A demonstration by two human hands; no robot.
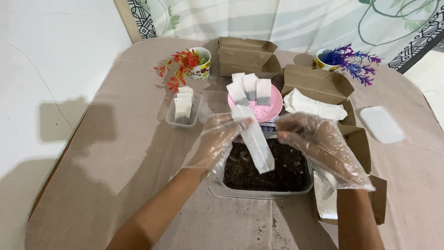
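While it slants across the middle of the frame, the long white paper sachet (254, 138) looks flat and unfilled, its upper end pinched by the gloved left hand (214, 142). Just right of it, the gloved right hand (319, 147) hovers with fingers loosely curled, grasping nothing. Below both sits a clear plastic tub of dark soil (277, 172). Behind, a pink plate (268, 111) carries partly filled sachets (249, 90).

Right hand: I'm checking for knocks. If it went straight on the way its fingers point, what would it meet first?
The right hand points left, so probably the white paper sachet held by the left hand; depth is unclear.
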